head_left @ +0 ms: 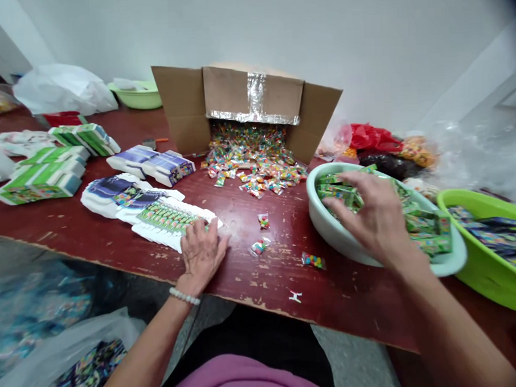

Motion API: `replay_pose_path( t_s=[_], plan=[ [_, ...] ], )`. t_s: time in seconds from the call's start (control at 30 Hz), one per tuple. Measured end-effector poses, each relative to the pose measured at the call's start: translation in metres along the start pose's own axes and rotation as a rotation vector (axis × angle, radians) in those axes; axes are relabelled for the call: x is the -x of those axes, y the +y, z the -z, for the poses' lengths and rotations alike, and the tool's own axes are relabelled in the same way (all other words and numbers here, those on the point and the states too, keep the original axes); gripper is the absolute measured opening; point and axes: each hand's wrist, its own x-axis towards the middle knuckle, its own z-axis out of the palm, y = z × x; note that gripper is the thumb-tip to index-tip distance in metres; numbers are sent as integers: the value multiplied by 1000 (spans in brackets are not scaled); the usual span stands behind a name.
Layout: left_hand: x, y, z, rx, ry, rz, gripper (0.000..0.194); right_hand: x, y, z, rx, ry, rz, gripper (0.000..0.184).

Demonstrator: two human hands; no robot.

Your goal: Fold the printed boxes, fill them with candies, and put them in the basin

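Observation:
My left hand (201,248) lies flat on the near right end of a fanned row of flattened printed cartons (169,215), with its fingers stretched out and slightly bent. My right hand (372,214), a little blurred, hovers over a pale green basin (334,236) with thumb and fingers apart and nothing visible between them. Several small green boxes (426,226) fill that basin, partly hidden by the hand. Between my hands, small clear packets of coloured candy (259,247) lie on the red table (244,279).
Behind, an open cardboard box (186,119) on its side spills many candy packets (256,153). Stacks of green cartons (43,174) and purple cartons (152,163) stand at left. A lime basin (483,269) with dark packs sits at right. Bags (370,137) lie behind the basins.

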Motion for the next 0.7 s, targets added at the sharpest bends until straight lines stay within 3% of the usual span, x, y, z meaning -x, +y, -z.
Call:
replay_pose_path(
  t_s=[0.07,0.17,0.27,0.47,0.6,0.7],
  plan=[
    [-9,-17,-2,-43,-37,73,55,29,-39,-5,-158,-78,129,35],
    [-20,-42,-6,17,-198,107,52,62,-77,-18,-329,-214,129,27],
    [-28,-56,-8,115,-261,114,50,79,-92,-32,-476,-304,62,25],
    [-39,-60,-2,296,-197,157,42,89,-106,-52,-728,-362,-63,25],
    [-25,-53,10,551,-183,146,21,93,-123,-73,-865,-438,-353,42],
    [3,-40,22,808,-220,127,22,92,-138,-89,-1055,-418,-571,54]
  ],
)
